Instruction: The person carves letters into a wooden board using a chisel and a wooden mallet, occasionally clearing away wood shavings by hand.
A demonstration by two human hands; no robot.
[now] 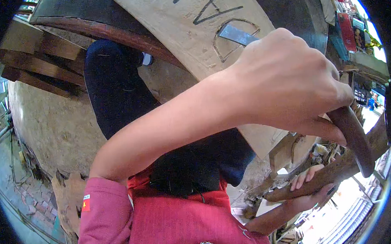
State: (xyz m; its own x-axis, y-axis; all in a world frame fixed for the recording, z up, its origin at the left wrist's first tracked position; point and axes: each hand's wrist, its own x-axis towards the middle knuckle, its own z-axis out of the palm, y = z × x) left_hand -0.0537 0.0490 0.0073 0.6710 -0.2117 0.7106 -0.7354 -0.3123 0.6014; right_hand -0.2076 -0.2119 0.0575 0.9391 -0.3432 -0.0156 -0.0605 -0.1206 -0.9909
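Observation:
My left hand point(285, 81) is closed around the dark wooden handle of a chisel point(357, 143). The chisel's flat steel blade point(237, 34) rests on a pale wooden board point(187, 30), inside a curved outline cut into the wood. Black marker lines are drawn on the board above that outline. My right hand point(307, 189), low at the right, grips a rough wooden mallet point(341, 168) that lies just under the chisel handle. My forearm hides much of the board's lower part.
My knee in dark trousers point(115, 86) is beside the board, over a dusty concrete floor point(56, 123). Dark timber planks point(40, 63) lie at the upper left. Wood offcuts and clutter point(292, 148) sit at the right, with shelves of goods point(353, 32) beyond.

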